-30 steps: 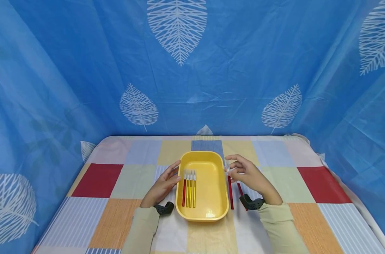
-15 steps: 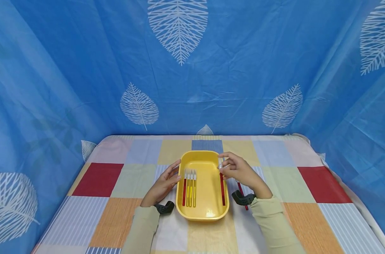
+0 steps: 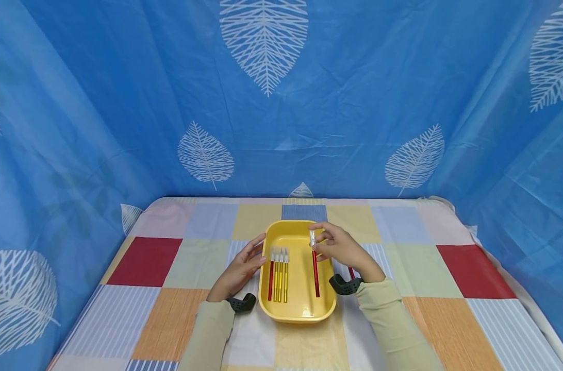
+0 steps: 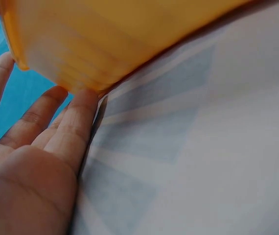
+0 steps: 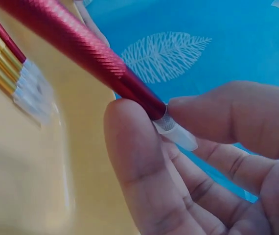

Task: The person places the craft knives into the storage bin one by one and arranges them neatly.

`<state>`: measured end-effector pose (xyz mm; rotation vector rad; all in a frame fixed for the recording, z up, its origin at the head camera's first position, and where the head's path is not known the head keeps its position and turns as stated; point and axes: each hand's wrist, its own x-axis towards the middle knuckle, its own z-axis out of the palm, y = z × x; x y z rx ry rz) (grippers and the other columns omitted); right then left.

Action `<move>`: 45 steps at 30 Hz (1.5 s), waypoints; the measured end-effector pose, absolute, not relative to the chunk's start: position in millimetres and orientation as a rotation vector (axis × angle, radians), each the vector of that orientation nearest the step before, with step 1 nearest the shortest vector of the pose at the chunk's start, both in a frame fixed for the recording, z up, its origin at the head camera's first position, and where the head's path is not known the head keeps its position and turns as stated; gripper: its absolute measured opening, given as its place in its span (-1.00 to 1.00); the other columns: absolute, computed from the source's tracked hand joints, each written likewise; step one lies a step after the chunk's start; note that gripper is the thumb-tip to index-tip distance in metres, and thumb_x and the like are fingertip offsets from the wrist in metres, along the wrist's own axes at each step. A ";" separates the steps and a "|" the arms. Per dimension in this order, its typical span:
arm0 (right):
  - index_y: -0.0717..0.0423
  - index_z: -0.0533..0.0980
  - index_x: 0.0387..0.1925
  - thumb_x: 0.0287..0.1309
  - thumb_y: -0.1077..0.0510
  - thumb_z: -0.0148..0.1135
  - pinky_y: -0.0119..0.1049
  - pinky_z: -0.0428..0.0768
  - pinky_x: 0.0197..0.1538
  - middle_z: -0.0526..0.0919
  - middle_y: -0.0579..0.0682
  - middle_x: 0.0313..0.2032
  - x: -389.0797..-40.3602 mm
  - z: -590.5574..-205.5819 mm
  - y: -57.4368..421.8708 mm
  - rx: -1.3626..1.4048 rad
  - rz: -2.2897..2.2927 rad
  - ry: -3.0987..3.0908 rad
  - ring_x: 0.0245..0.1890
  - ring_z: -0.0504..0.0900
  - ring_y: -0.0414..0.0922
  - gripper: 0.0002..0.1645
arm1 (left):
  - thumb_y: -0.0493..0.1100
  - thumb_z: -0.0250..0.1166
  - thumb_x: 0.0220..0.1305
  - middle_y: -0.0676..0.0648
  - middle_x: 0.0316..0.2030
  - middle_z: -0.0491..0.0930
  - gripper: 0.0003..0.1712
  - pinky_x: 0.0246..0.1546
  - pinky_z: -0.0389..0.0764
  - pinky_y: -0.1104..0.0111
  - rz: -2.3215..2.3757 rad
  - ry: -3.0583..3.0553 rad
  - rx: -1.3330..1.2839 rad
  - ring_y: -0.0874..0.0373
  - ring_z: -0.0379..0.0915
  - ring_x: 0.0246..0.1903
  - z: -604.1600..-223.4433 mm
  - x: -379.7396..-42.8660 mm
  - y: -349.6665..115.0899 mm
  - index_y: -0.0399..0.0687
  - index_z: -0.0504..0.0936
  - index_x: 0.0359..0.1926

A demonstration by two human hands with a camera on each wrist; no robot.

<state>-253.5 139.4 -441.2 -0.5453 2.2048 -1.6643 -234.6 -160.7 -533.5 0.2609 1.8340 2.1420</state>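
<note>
A yellow tray (image 3: 304, 315) stands on the table. My left hand (image 3: 238, 270) rests against its left side, fingers extended; in the left wrist view the fingertips touch the outer wall. Inside, at the left, a red craft knife (image 3: 270, 281) and 3 gold craft knives (image 3: 280, 281) lie side by side, whitish capped ends pointing away. My right hand (image 3: 342, 252) pinches another red craft knife (image 3: 315, 273) near its white cap (image 5: 178, 137), between thumb and fingers. This knife is over the tray's right half, handle towards me; whether it touches the tray floor I cannot tell.
One more red craft knife (image 3: 351, 273) lies on the cloth right of the tray, mostly hidden by my right wrist. A patchwork cloth (image 3: 207, 263) covers the table. A blue leaf-patterned curtain (image 3: 346, 103) hangs behind and at both sides.
My right hand has carried the red craft knife leftward from beside the tray, across its right rim, to over the inside. My left hand has stayed at the tray.
</note>
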 end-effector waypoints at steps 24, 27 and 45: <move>0.44 0.36 0.38 0.44 0.45 0.24 0.01 0.85 -0.12 0.63 0.20 -0.23 -267.0 -447.3 99.3 -0.412 -1.537 2.220 -0.40 0.75 -0.03 -0.45 | -0.32 0.17 0.61 -0.34 0.69 0.00 -0.13 0.61 0.12 -0.14 2.132 1.827 0.289 -0.31 0.01 0.64 -531.4 -234.3 -161.7 -0.11 -0.01 0.75; 0.45 0.36 0.37 0.43 0.48 0.23 -0.03 0.85 -0.16 0.63 0.22 -0.24 -267.9 -446.5 95.1 -0.402 -1.514 2.236 -0.39 0.75 -0.03 -0.45 | -0.33 0.17 0.61 -0.35 0.69 -0.01 -0.13 0.61 0.12 -0.14 2.130 1.820 0.307 -0.31 0.00 0.65 -531.4 -234.3 -162.3 -0.12 -0.03 0.76; 0.35 0.41 0.22 0.37 0.52 0.23 -0.35 0.68 -0.43 0.64 0.14 -0.43 -276.1 -455.7 72.8 -0.302 -1.293 2.311 -0.60 0.61 -0.16 -0.56 | -0.31 0.17 0.61 -0.35 0.69 -0.02 -0.13 0.61 0.12 -0.17 2.126 1.821 0.318 -0.30 -0.01 0.65 -534.3 -235.8 -163.5 -0.09 -0.03 0.76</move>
